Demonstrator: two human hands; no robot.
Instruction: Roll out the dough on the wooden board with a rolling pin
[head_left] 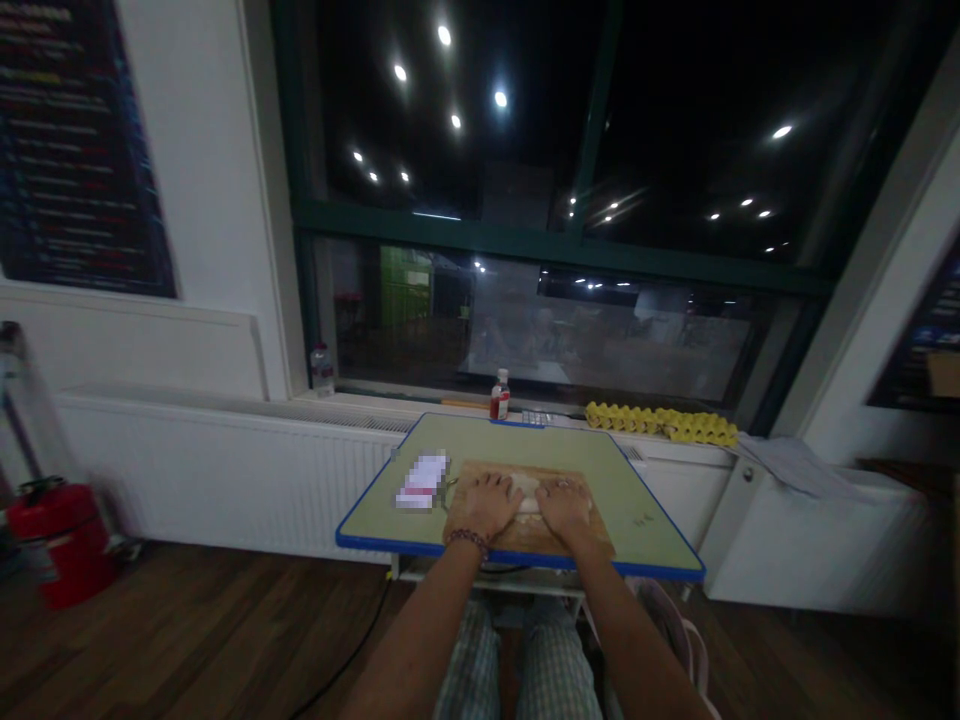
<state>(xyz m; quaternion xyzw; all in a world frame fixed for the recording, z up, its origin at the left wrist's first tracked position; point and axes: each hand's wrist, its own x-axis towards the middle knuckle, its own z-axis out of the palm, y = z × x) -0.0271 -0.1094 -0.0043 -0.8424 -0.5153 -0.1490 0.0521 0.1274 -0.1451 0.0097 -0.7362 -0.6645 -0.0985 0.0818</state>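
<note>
Your worktop (649,505) is pale yellow-green with a bright blue rim; the board (551,543) on it is warm wood-brown, the dough (528,484) off-white. Your trousers (555,665) carry a pale green-and-white check, and your beaded bracelet (469,537) is dark reddish. Ahead of you, the egg tray (660,421) is yellow, the cloth (795,468) grey, the window frame (450,230) dark green; the fire extinguisher (71,550) is red.

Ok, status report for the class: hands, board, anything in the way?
Left hand, right hand: palms down. Pale, dough-like material between them on wooden board. Blurred item beside board, not blocking.
</note>
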